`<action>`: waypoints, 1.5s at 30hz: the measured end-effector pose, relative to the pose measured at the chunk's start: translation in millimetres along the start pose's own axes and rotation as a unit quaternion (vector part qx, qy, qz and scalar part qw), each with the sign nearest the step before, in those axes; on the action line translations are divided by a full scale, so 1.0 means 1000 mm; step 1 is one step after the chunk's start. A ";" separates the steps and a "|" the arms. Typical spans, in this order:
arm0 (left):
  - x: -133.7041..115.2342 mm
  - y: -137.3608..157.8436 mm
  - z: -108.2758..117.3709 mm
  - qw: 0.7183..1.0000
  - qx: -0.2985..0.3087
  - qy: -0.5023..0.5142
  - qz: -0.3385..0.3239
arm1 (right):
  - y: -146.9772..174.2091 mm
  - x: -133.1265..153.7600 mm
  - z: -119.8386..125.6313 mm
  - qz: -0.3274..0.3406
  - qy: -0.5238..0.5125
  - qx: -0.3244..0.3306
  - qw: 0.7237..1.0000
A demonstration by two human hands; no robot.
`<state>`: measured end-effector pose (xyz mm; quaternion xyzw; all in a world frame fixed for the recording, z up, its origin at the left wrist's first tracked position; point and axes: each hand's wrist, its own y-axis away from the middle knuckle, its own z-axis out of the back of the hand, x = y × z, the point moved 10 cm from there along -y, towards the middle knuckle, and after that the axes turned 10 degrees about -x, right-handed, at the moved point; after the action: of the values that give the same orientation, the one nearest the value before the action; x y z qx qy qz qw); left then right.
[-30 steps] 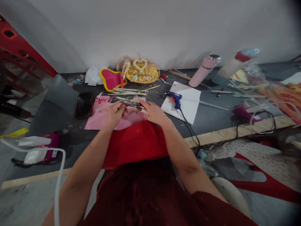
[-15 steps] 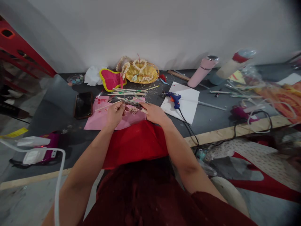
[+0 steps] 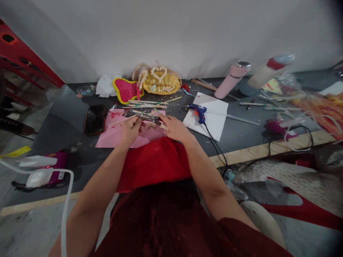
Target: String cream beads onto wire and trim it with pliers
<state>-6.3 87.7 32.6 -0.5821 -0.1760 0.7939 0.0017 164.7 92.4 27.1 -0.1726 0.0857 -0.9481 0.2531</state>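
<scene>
So the action spot is a dark metal tool [image 3: 148, 117], scissors or pliers, too small for me to tell which. It sits right between the two hands, at the far side of them, with its long axis running mostly left to right and the right end tipped a bit nearer the person. Neither hand is clearly closer, since the tool's left end meets the left hand [image 3: 131, 129] and its right end reaches the fingers of the right hand [image 3: 174, 129].

As for the hands, they're a little apart from each other. The left one has thumb and fingers curled in and looks pinched on the left end of the tool. The right one has its fingers stretched toward the other end, but can't tell if it's actually gripping or just resting there. There's some pale bit just under those right fingers, no clue what it is.

In the gap, just on the near side of the tool, is a little cluster of pale bits [image 3: 151, 125] over the pink paper [image 3: 107, 139]. Nearer than that, a red cloth [image 3: 155, 164] lies between the forearms. A bunch of thin sticks [image 3: 147, 104] lies just beyond the tool, also roughly left to right. Off to the right there's a blue glue gun [image 3: 197, 110] on a white sheet [image 3: 218, 125], and a phone [image 3: 95, 120] on the left.
</scene>
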 end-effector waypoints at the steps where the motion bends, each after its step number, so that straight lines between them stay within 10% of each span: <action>1: 0.001 0.000 0.000 1.000 0.001 0.004 0.003 | 0.000 0.000 0.000 0.000 0.002 -0.002 1.000; 45: 0.020 -0.001 -0.009 0.989 0.021 0.122 0.082 | -0.001 -0.002 0.003 0.004 -0.012 -0.005 1.000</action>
<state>-4.7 95.1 12.2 -0.6870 -0.1094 0.7178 -0.0294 167.3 93.9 29.4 -0.1844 0.0882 -0.9446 0.2569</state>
